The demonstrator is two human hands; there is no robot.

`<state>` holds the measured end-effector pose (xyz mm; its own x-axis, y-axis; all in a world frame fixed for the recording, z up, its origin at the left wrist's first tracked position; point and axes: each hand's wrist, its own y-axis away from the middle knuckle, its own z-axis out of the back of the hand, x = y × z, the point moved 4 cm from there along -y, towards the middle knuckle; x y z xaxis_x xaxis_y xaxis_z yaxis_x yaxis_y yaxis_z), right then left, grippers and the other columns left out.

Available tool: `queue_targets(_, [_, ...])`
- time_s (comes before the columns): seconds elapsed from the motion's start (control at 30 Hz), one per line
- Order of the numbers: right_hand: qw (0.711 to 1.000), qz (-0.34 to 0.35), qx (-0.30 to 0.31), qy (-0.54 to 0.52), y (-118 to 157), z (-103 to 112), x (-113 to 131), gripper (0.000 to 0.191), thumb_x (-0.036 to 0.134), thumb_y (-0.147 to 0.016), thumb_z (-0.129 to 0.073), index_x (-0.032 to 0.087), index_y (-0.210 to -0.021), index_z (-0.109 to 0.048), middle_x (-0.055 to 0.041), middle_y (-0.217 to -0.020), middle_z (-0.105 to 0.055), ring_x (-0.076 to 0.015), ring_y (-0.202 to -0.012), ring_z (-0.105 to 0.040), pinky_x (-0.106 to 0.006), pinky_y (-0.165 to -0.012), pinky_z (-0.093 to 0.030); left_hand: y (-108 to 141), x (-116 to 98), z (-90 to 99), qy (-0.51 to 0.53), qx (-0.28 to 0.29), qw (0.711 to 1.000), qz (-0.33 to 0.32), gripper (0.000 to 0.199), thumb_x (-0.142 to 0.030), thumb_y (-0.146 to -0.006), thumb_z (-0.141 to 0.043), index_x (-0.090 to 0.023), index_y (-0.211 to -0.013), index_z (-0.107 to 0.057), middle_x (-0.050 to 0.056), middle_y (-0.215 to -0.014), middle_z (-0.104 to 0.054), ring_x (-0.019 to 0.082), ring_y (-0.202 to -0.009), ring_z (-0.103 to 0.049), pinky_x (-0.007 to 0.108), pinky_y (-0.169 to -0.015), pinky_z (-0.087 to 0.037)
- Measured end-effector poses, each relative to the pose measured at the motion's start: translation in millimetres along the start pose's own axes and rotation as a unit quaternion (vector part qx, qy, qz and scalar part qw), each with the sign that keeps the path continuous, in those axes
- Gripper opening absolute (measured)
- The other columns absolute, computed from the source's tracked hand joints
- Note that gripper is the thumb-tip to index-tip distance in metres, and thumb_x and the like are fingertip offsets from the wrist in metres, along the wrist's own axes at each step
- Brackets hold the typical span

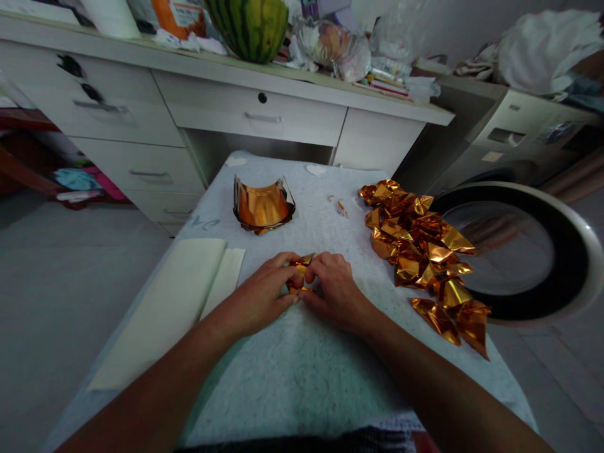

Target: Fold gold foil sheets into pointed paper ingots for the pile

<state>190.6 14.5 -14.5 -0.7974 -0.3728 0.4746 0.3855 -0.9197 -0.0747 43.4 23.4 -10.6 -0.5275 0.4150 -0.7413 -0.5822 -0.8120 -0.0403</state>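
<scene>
Both of my hands meet over the middle of the cloth-covered table (325,358). Between them is a small piece of shiny gold foil paper (298,270), mostly hidden by my fingers. My left hand (271,286) pinches its left side, and my right hand (335,286) grips the right side. Beyond them stands a curved stack of gold foil sheets (264,206), bent upward at its ends. To the right lies a heap of folded gold foil pieces (419,245), with several pointed ones toward the near side.
Folded pale paper sheets (165,308) lie along the table's left side. Small scraps (340,207) sit near the far middle. A white desk (245,116) holding a watermelon (250,28) stands behind. On the right, a washing machine's door (585,264) hangs open beside the table.
</scene>
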Motion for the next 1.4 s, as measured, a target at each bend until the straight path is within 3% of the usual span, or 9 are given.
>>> queue_targets(0.4, [1.000, -0.028, -0.007, 0.013, 1, 5, -6, 0.020, 0.030, -0.080, -0.072, 0.022, -0.092, -0.059, -0.0052, -0.104, -0.055, -0.0251, -0.100, -0.045, -0.038, -0.083, -0.034, -2, -2, -1.0, 0.003, -0.004, 1.000, 0.010, 0.008, -0.019, -0.081, -0.058, -0.021, -0.074, -0.054, 0.006, -0.120, -0.054, 0.023, -0.113, -0.054, 0.041, -0.100, -0.043])
queue_targets(0.77, [0.997, -0.059, -0.002, 0.041, 1, 18, -30, 0.028, 0.030, -0.076, -0.075, 0.022, -0.097, -0.058, -0.0053, -0.102, -0.055, -0.0254, -0.096, -0.046, -0.037, -0.081, -0.033, 0, -5, 0.1, -0.010, 0.004, 1.000, 0.017, 0.013, -0.008, -0.075, -0.054, -0.021, -0.077, -0.056, 0.006, -0.122, -0.054, 0.023, -0.114, -0.053, 0.040, -0.100, -0.043])
queue_targets(0.93, [0.999, -0.004, -0.044, -0.015, -1, 27, -29, 0.018, 0.023, -0.081, -0.066, 0.019, -0.097, -0.057, -0.0056, -0.104, -0.056, -0.0234, -0.099, -0.046, -0.037, -0.086, -0.035, 1, -3, -2.2, -0.024, -0.012, 1.000, 0.009, 0.010, -0.010, -0.077, -0.055, -0.021, -0.078, -0.057, 0.006, -0.120, -0.054, 0.023, -0.113, -0.053, 0.040, -0.099, -0.043])
queue_targets(1.1, [0.998, 0.014, -0.059, -0.031, -13, 21, -20, 0.025, 0.024, -0.095, -0.050, 0.022, -0.117, -0.060, -0.0059, -0.122, -0.061, -0.0241, -0.112, -0.046, -0.040, -0.094, -0.031, 2, -3, -4.0, -0.036, -0.022, 0.999, -0.003, 0.007, -0.015, -0.082, -0.056, -0.021, -0.080, -0.056, 0.006, -0.122, -0.054, 0.024, -0.113, -0.052, 0.041, -0.098, -0.043])
queue_targets(1.23, [0.999, -0.005, -0.050, -0.014, -20, 15, -19, 0.023, 0.023, -0.098, -0.046, 0.023, -0.108, -0.066, -0.0038, -0.114, -0.066, -0.0227, -0.105, -0.048, -0.039, -0.092, -0.031, 2, -4, -4.4, -0.063, -0.029, 0.997, -0.016, 0.009, -0.013, -0.083, -0.055, -0.021, -0.082, -0.058, 0.006, -0.124, -0.055, 0.024, -0.113, -0.052, 0.041, -0.097, -0.043])
queue_targets(1.4, [0.998, -0.022, -0.057, -0.015, -20, 16, -20, 0.008, 0.021, -0.091, -0.058, 0.021, -0.087, -0.065, -0.0023, -0.095, -0.066, -0.0210, -0.095, -0.049, -0.035, -0.086, -0.031, -1, -3, -5.9, -0.099, -0.034, 0.994, -0.037, 0.012, -0.015, -0.087, -0.054, -0.021, -0.078, -0.058, 0.004, -0.114, -0.062, 0.022, -0.099, -0.054, 0.040, -0.090, -0.043])
